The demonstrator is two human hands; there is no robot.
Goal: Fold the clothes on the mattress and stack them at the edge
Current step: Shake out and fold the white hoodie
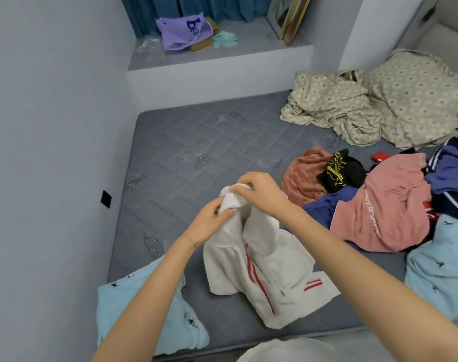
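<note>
A white garment with red stripes (264, 273) is lifted at its upper end above the grey mattress (191, 142), its lower part resting on the mattress. My left hand (209, 220) grips the bunched white cloth from the left. My right hand (259, 189) pinches the same top end from above. To the right lies a heap of loose clothes: a pink piece (387, 205), a rust-coloured one (303, 176), a black one with yellow print (340, 171) and dark blue ones (447, 173). Light blue garments lie at the near left (133, 309) and the near right (437, 270).
A crumpled patterned sheet and pillow (379, 100) fill the mattress's far right. A raised ledge (217, 50) behind holds a purple bag (180, 32) and a mint cloth. The wall runs close along the mattress's left side. Bare mattress lies at the far left.
</note>
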